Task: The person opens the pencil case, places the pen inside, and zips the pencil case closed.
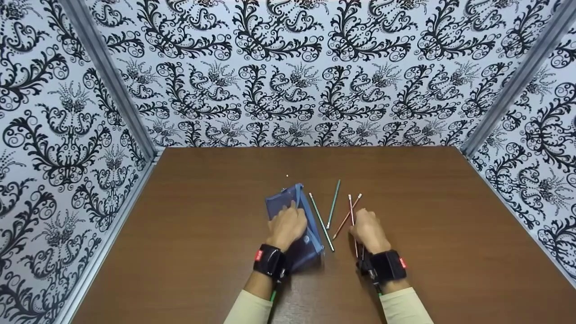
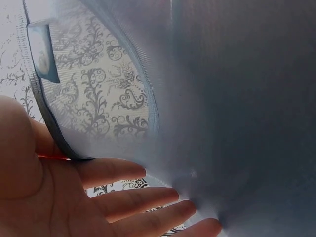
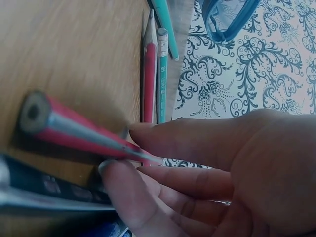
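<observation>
A blue translucent mesh zip pencil case [image 1: 310,243] stands tilted under my left hand [image 1: 288,225]. In the left wrist view its zipper edge [image 2: 52,123] runs between the thumb side and the fingers [image 2: 138,202], which grip the mesh. My right hand [image 1: 370,229] pinches a red pencil [image 3: 84,128] with a silvery stripe between thumb and finger, its blunt end toward the wrist camera. A dark stick with a pale stripe [image 3: 54,190] lies below that pencil; whether the hand touches it, I cannot tell. Another red pencil [image 1: 344,222] and two teal pencils [image 1: 322,222] lie between the hands.
A brown wooden table [image 1: 202,202] carries everything. Patterned white-and-black panels [image 1: 288,90] with grey metal posts [image 1: 112,85] enclose its back and sides. A tiny white speck [image 1: 287,175] lies behind the pencil case. Both wrists wear black camera straps [image 1: 389,265].
</observation>
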A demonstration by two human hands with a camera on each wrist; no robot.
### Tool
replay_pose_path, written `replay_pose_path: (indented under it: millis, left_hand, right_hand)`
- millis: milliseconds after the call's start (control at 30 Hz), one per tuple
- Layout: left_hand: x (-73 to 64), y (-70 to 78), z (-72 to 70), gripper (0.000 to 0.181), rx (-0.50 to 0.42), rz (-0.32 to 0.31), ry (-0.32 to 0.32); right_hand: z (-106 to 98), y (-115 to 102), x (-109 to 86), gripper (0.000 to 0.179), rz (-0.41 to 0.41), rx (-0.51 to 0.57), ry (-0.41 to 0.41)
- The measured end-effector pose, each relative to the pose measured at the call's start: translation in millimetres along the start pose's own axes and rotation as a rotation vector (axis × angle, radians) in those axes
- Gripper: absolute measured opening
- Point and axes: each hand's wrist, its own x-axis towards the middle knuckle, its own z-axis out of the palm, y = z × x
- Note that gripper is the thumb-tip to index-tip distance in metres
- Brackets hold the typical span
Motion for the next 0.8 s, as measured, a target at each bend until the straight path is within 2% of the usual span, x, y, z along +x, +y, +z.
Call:
replay_pose_path:
  millis: [433,633,800]
  left_hand:
    - [-1.5,0.9,0.8,0.058,0.004,0.021,0.019]
    - [-2.5,1.6,0.6,0.058,-0.015,0.028,0.003]
    - [-3.0,2.4,0.3,0.058,-0.013,0.024,0.006]
  right_hand:
    - [1.4,-0.6,-1.4,0.008,0.006,0.027,0.014]
    - [0.2,-1.2,-1.1,0.011,-0.001,0.008,0.022]
    - [-3.0,-1.7,-1.6,0.016,0.022,0.034,0.008]
